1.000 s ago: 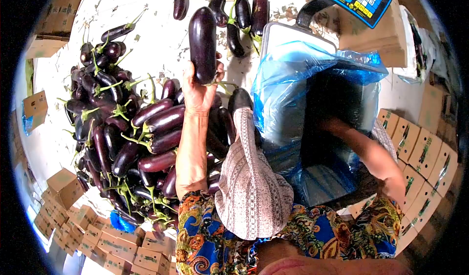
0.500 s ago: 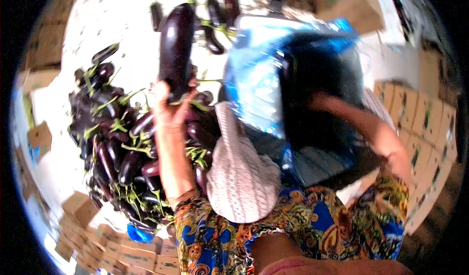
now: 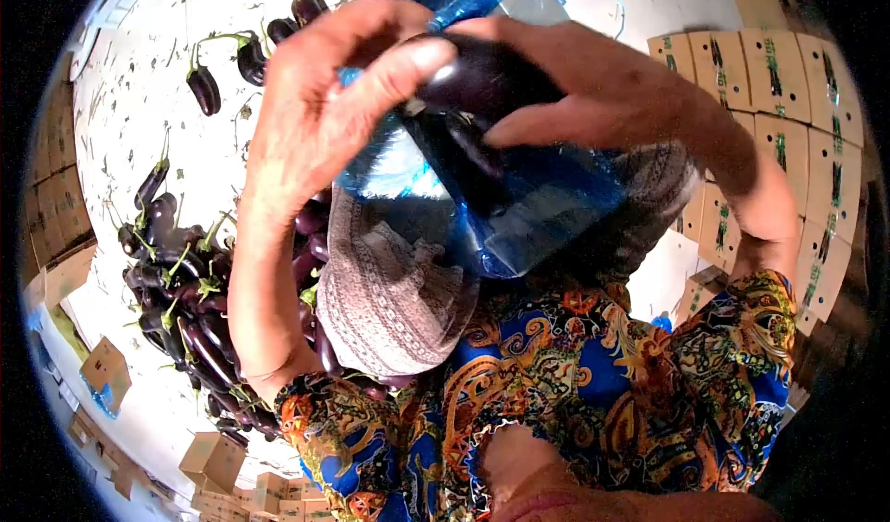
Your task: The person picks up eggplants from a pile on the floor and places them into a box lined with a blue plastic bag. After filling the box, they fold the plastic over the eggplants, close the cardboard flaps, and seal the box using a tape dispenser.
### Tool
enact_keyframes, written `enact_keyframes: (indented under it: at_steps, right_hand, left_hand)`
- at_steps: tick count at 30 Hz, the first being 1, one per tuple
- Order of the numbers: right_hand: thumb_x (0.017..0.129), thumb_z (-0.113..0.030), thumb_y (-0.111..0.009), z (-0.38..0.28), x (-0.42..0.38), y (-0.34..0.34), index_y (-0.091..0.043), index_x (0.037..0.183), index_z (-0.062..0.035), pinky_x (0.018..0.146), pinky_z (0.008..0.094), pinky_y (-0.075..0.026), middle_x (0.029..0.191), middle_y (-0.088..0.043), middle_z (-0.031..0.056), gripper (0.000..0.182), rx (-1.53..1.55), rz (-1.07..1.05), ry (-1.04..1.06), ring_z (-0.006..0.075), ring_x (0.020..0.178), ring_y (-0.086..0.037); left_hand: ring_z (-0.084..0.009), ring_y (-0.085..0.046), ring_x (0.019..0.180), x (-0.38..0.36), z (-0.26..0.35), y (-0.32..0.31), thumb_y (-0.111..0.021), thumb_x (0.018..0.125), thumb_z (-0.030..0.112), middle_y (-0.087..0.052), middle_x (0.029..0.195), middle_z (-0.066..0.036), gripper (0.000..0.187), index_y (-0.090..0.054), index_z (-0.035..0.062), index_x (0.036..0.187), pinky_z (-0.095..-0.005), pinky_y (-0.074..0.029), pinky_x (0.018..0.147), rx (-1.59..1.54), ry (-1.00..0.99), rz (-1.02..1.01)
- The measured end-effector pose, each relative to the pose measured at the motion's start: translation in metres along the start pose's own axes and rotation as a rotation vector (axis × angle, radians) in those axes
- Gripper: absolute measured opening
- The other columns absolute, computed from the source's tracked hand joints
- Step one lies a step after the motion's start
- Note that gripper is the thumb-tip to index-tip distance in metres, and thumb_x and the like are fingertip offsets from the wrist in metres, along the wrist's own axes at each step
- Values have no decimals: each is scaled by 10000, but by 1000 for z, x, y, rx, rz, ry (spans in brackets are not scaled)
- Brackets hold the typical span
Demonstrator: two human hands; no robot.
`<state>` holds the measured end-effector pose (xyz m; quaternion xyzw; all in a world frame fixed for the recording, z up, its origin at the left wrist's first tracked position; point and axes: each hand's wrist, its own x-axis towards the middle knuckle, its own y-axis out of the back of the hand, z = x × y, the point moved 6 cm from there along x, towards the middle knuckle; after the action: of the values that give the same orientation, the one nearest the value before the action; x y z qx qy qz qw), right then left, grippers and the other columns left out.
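The right hand has its fingers clamped around 1 eggplant over the blue bag, while the left hand curls at its end, grip impossible to tell.

One left hand and one right hand, with one eggplant between them and one blue bag beneath. Four loose eggplants toward the worktop's far edge. Over ten in the pile nearer the left edge, overlapping too much to count. At least ten boxes stacked at right.
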<state>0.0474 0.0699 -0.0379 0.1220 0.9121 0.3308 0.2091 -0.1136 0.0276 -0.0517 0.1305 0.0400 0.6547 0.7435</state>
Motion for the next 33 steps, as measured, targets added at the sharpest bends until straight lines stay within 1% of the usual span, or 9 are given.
enact_keyframes:
  at_steps: [1, 3, 9, 13, 17, 21, 25, 30, 33]
  right_hand:
    - [812, -348, -706, 19, -16, 2, -367, 1389, -57, 876, 359, -494, 1087, -633, 164, 730, 31, -4, -105, 271, 942, -652]
    - [815, -396, -688, 49, -52, 2, -473, 1316, -52, 913, 332, -468, 1115, -641, 164, 644, 197, 39, -334, 233, 1034, -616]
    - [877, -365, -620, 71, -101, -31, -515, 1327, -61, 922, 307, -462, 1174, -618, 126, 553, 735, 139, -682, 204, 1032, -607]
    - [823, -429, -645, 50, -115, -16, -416, 1400, -65, 816, 337, -510, 1082, -596, 115, 719, 1068, 115, -490, 236, 919, -607]
    - [793, -460, -656, 66, -80, -13, -412, 1368, 5, 813, 319, -504, 1085, -570, 166, 779, 332, 92, -460, 238, 940, -597]
    - [813, -509, -632, 110, -64, -65, -365, 1356, -12, 873, 329, -467, 1208, -481, 220, 783, 399, 11, -650, 259, 1041, -547]
    - [806, -478, -652, 115, -14, -114, -246, 1378, 40, 947, 414, -418, 1245, -467, 276, 871, 625, -98, -488, 315, 1128, -510]
    - [864, -400, -580, 125, 43, -188, -116, 1381, 200, 1101, 372, -288, 1413, -301, 373, 918, 217, -438, -466, 405, 1334, -346]
    - [859, -276, -540, 124, 52, -198, -318, 1251, 181, 954, 445, -442, 1163, -537, 369, 641, 1, -333, -469, 470, 1116, -535]
  left_hand:
    - [-105, -602, 807, -2, -5, 5, -661, 887, 251, -660, 854, -53, 283, -659, 15, 1044, -242, -474, 732, 75, -92, 163]
    - [-133, -583, 881, -13, -18, 11, -569, 920, 240, -670, 985, -62, 304, -638, 10, 1108, -276, -438, 821, -35, 143, 146]
    - [-136, -596, 956, -45, -63, 13, -636, 906, 163, -663, 1013, -73, 287, -617, -3, 1139, -267, -459, 866, -210, 274, 49]
    - [-161, -596, 983, -59, -75, 2, -661, 882, 142, -650, 1065, -84, 330, -602, 1, 1175, -291, -456, 888, -211, 341, -21]
    - [-226, -603, 944, -47, -88, -5, -680, 830, 130, -631, 1047, -131, 295, -636, 12, 1097, -309, -468, 837, 154, 213, -116]
    - [-309, -611, 874, -36, -102, -15, -698, 807, 106, -603, 937, -168, 282, -650, 46, 1078, -375, -492, 741, 523, 29, -46]
    - [-321, -620, 778, -36, -114, -10, -713, 795, 105, -582, 834, -164, 274, -663, 56, 1059, -392, -484, 696, 568, 66, 48]
    - [-304, -625, 761, -38, -114, -5, -693, 817, 120, -618, 850, -149, 244, -668, 57, 1051, -363, -485, 711, 490, 60, 51]
    - [-294, -633, 779, -43, -118, -7, -682, 826, 121, -636, 881, -149, 240, -665, 51, 1055, -347, -487, 720, 423, 65, 87]
